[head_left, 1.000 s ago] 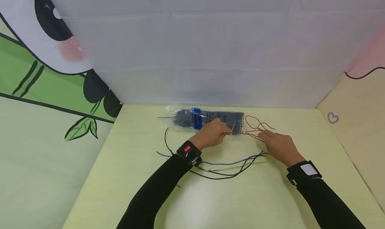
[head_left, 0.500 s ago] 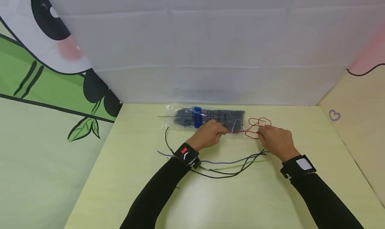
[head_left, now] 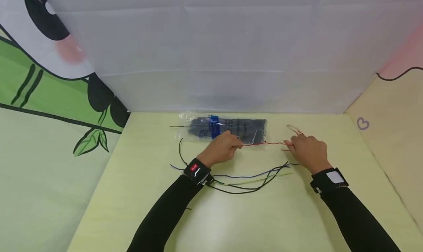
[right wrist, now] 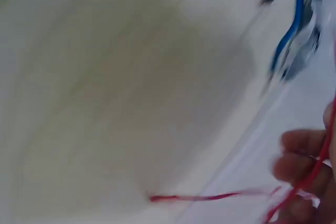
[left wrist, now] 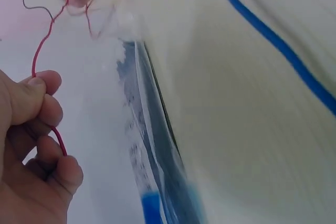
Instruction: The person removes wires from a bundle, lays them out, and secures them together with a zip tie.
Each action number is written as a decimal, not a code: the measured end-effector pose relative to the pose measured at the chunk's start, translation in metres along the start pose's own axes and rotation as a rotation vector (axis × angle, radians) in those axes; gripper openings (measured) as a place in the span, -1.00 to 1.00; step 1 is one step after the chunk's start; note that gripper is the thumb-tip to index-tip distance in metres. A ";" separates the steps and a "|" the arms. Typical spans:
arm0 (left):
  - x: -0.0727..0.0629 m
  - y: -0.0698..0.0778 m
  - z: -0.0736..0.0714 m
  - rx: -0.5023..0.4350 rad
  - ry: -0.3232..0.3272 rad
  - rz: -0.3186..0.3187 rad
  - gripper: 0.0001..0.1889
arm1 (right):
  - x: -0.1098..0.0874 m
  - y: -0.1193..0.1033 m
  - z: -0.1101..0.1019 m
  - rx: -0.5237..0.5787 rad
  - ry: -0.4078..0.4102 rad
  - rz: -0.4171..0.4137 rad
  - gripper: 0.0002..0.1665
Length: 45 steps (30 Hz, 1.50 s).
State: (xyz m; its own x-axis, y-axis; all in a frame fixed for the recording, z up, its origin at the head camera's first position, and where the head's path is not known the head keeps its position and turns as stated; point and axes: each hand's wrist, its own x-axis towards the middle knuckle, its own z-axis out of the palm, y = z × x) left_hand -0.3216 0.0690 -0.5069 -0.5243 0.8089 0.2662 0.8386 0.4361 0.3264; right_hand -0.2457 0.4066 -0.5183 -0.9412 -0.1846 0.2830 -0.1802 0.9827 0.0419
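A thin red wire (head_left: 261, 144) runs between both hands in front of the plastic bag. My left hand (head_left: 220, 149) pinches one end between thumb and forefinger; in the left wrist view the red wire (left wrist: 42, 48) also passes down through its curled fingers. To the right, my right hand (head_left: 308, 152) holds the wire, with a blurred loop rising above the fingers and a short free end sticking out to the left. The right wrist view shows the red wire (right wrist: 310, 179) lying across the curled fingers, with a loose end hanging over the table.
Behind the hands lies a clear bag of dark cable ties (head_left: 231, 130) with a blue band. Closer in, several loose wires (head_left: 254, 189), black, blue and yellow-green, lie on the pale table (head_left: 251, 222), partly under the left forearm. A white wall (head_left: 231, 61) closes off the back.
The red wire's looped tangle between the hands has opened into a nearly straight stretch. The left hand has shifted left, and the remaining loop now rises above the right hand.
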 end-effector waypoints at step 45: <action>-0.132 -0.076 -0.053 0.078 0.115 -0.319 -0.82 | -0.022 -0.025 -0.001 0.322 0.051 -0.363 -0.69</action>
State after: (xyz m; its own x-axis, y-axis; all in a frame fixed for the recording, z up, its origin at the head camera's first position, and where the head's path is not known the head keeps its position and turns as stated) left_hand -0.3241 -0.0919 -0.5190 -0.7714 0.5793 0.2634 0.6362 0.6923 0.3406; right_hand -0.2204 0.3863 -0.5244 -0.7875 -0.5061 0.3518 -0.5809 0.8001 -0.1494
